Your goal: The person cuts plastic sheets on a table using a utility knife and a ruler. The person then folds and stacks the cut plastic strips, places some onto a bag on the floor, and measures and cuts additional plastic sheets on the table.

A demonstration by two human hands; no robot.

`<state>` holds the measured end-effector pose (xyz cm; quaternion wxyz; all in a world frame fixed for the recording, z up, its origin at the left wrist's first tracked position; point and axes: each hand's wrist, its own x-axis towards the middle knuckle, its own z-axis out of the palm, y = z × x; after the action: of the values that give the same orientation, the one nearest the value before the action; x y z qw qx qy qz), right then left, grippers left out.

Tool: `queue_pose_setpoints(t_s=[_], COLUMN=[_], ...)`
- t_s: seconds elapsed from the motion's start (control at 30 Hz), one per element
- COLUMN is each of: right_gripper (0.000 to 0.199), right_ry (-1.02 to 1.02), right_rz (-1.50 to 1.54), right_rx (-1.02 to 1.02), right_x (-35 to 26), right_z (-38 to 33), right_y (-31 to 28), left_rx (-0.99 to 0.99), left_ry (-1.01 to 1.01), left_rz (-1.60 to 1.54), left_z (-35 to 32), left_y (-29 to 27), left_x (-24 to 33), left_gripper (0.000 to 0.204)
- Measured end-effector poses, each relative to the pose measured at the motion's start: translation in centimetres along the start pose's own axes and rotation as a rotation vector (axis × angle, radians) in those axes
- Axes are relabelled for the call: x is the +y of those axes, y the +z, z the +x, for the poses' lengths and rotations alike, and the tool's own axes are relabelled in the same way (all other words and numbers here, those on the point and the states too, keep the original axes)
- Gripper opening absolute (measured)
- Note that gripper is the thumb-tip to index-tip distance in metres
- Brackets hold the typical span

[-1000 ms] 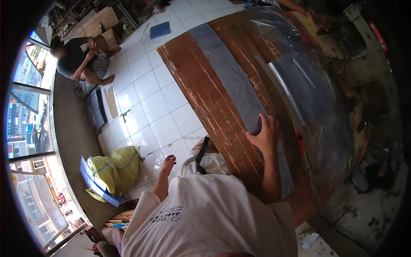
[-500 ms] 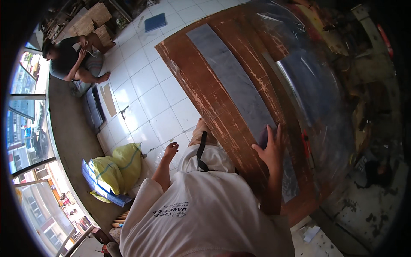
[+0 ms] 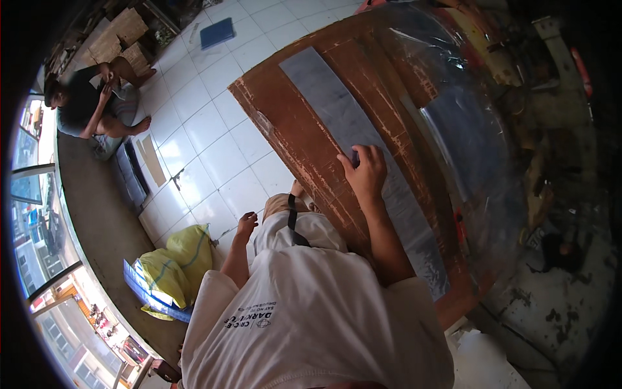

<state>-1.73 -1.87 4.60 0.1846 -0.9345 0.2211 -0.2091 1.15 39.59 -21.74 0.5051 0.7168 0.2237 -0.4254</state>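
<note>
A long brown wooden board (image 3: 304, 142) lies in front of me with a grey strip (image 3: 337, 110) running along it. My right hand (image 3: 366, 174) rests flat on the strip about halfway along it. It presses a small dark object (image 3: 355, 156) under the fingertips; I cannot make out what the object is. My left hand (image 3: 246, 225) hangs at my side over the white tiled floor (image 3: 214, 149), holding nothing, fingers loosely curled. My white shirt hides the near end of the board.
Clear plastic sheeting (image 3: 466, 117) covers the board's right side. Another person (image 3: 87, 104) sits on the floor at far left near cardboard boxes (image 3: 120, 35). Yellow sacks (image 3: 175, 266) lie by my left leg. A blue flat thing (image 3: 217, 32) lies on the tiles.
My right hand has slid up the grey strip, away from my body, with the dark object under it. My left hand has stayed at my side.
</note>
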Motion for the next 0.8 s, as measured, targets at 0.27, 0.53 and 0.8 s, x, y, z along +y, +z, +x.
queue_pose_setpoints(t_s=[0.27, 0.53, 0.8], right_gripper=[0.018, 0.022, 0.030], right_ry=[-0.072, 0.026, 0.052], right_rz=[0.077, 0.166, 0.100], right_rx=[0.202, 0.219, 0.186], right_x=[0.4, 1.3, 0.9], right_z=[0.1, 0.8, 0.8], right_y=[2.1, 2.2, 1.7], left_rx=[0.025, -0.075, -0.141], left_ry=[-0.007, 0.127, 0.109], left_rz=[0.097, 0.239, 0.257], left_z=[4.6, 6.0, 9.5], left_y=[-2.7, -2.8, -2.2], left_x=[1.5, 2.5, 2.9], left_gripper=[0.043, 0.046, 0.046])
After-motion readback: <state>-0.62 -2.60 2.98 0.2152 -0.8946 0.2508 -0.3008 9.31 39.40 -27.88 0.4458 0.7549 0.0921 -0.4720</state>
